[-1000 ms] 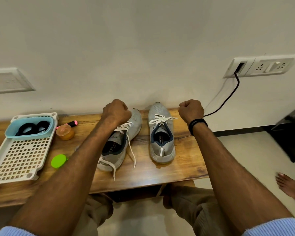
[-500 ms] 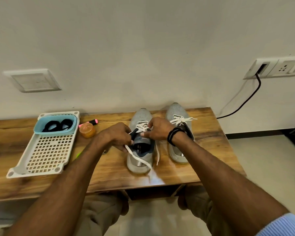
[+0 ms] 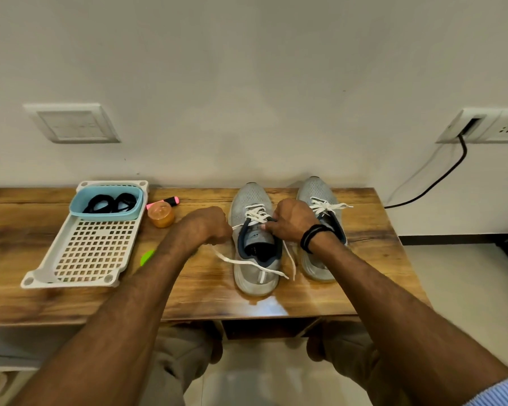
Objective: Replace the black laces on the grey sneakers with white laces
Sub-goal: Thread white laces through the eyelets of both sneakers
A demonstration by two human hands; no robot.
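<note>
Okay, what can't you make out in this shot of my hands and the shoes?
All in the head view:
Fingertips of the left hand, tucked under its back, hiding its grip on the white lace.
Top eyelets of the sneaker, covered by the right hand gripping its tongue.
Opening of the other sneaker, behind the right wrist.
Green object, mostly behind the left forearm.
Insole print, too small.

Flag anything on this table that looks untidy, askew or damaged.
Only the sneaker that the left hand and right hand work on: its white lace is untied, loose ends trailing over the heel onto the table, while the other sneaker has its lace in a bow. Nothing looks spilled or damaged.
</note>
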